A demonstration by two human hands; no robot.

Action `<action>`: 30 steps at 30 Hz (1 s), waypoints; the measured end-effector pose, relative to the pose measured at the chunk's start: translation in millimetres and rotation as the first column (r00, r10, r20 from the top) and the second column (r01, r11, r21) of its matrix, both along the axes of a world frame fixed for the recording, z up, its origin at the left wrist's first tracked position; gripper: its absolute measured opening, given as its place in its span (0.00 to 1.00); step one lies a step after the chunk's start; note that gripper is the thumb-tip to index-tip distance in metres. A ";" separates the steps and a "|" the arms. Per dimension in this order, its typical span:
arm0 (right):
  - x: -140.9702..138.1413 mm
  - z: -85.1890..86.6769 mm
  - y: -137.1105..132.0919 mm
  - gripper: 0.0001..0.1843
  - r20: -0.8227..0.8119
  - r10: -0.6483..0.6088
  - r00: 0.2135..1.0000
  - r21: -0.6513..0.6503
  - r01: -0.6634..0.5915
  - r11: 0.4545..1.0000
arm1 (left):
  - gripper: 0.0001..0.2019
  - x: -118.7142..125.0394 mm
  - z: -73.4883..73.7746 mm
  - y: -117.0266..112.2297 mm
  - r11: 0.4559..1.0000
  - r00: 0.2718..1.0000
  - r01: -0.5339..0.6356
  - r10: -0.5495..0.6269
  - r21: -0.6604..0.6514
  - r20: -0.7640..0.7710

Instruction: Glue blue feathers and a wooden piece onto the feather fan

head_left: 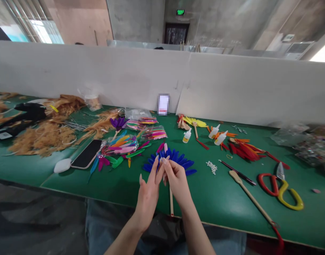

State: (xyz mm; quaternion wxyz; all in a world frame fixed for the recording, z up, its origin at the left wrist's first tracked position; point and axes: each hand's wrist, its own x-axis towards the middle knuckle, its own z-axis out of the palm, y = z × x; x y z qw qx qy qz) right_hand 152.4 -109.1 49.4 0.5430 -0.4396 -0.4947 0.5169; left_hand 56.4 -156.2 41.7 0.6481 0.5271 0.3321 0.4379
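Observation:
A fan of blue feathers [175, 158] on a thin wooden stick [171, 202] is held over the green table [125, 184] in front of me. My right hand [177, 181] is closed around the stick just under the feathers. My left hand [147, 194] reaches in beside it with fingers stretched, its fingertips touching the feathers' base. A pink feather [166, 147] stands up at the fan's middle.
Bags of coloured feathers [125, 143] and a phone [87, 153] lie to the left, beyond them straw-like fibre [44, 138]. Glue bottles [217, 134], red feathers [244, 150], white beads [211, 166], a wooden stick [251, 198] and red-yellow scissors [280, 186] lie right. A white partition [125, 78] backs the table.

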 end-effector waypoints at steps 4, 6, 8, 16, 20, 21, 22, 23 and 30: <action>10.2 -7.1 -1.7 0.23 0.046 0.095 0.994 0.004 -0.095 0.995 | 0.38 -5.9 -1.8 4.3 0.988 0.948 -0.011 0.059 -0.153 0.314; 17.1 -7.7 -2.8 0.22 0.071 0.148 0.986 0.000 -0.148 0.989 | 0.37 -8.9 -2.3 5.9 0.962 0.826 0.093 0.069 -0.256 0.560; 23.8 -6.1 -4.7 0.21 0.092 0.195 0.977 -0.010 -0.194 0.981 | 0.37 -12.3 -2.5 7.5 0.923 0.656 0.235 0.081 -0.305 0.750; 47.5 1.6 -14.8 0.14 0.117 0.180 0.977 0.023 -0.184 0.983 | 0.41 -22.1 2.1 12.3 0.895 0.514 0.391 -0.018 -0.215 0.858; 56.3 1.6 -19.8 0.18 0.132 0.133 0.982 0.041 -0.140 0.989 | 0.38 -28.0 5.0 11.9 0.894 0.518 0.402 -0.045 -0.196 0.854; 57.0 1.2 -21.5 0.20 0.139 0.137 0.981 0.037 -0.143 0.989 | 0.37 -29.5 5.7 11.7 0.894 0.527 0.404 -0.055 -0.193 0.848; 57.1 0.7 -23.3 0.21 0.152 0.143 0.978 0.030 -0.149 0.988 | 0.37 -30.7 6.5 11.4 0.894 0.537 0.406 -0.066 -0.189 0.841; 56.7 0.2 -25.2 0.22 0.173 0.150 0.973 0.022 -0.156 0.988 | 0.36 -31.6 7.4 11.0 0.895 0.547 0.407 -0.078 -0.184 0.833; 49.4 -0.9 -35.3 0.22 0.223 0.179 0.958 0.019 -0.188 0.982 | 0.36 -31.1 11.0 8.5 0.903 0.575 0.402 -0.119 -0.152 0.810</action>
